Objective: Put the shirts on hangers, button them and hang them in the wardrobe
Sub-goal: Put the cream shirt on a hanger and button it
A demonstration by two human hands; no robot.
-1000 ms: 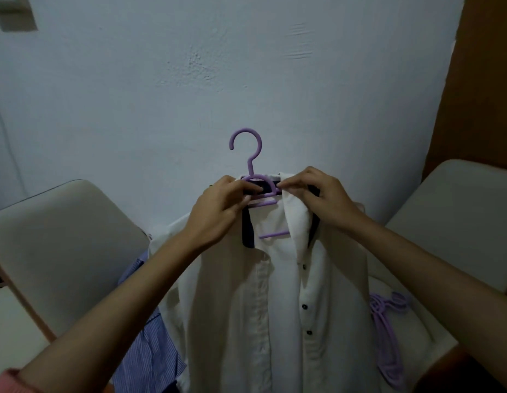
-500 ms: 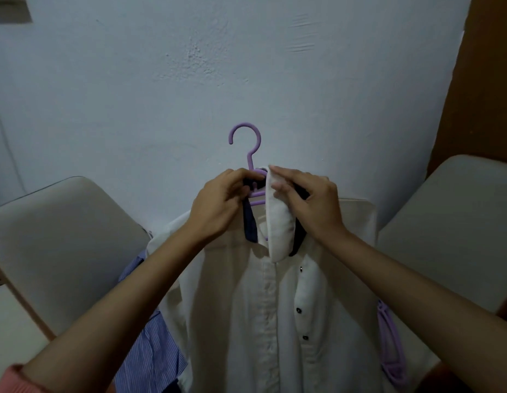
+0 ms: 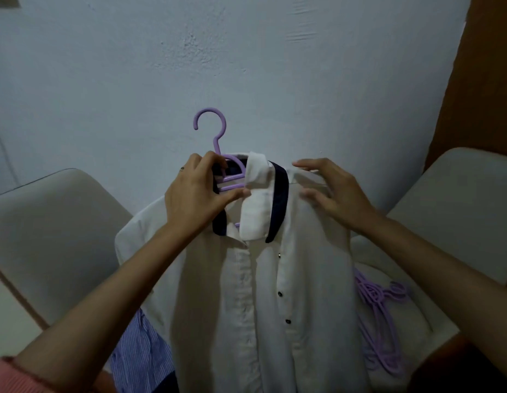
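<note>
White shirt [image 3: 275, 307] hangs vertical, hanger [image 3: 218, 154] hook up; left hand [image 3: 198, 197] grasps hanger, right hand [image 3: 334, 194] released.

Open air above purple hanger [image 3: 215, 154] hook, bare wall [image 3: 246, 66] behind. White shirt [image 3: 261, 293] fills centre, both forearms crossing in front. Left side: pale chair back [image 3: 48, 236], striped blue shirt [image 3: 138, 353] low beside it. Right side: second chair [image 3: 459, 194], spare purple hangers [image 3: 380, 321] piled on seat; brown panel [image 3: 485, 80] beyond. Gap between chairs taken by shirt.
</note>
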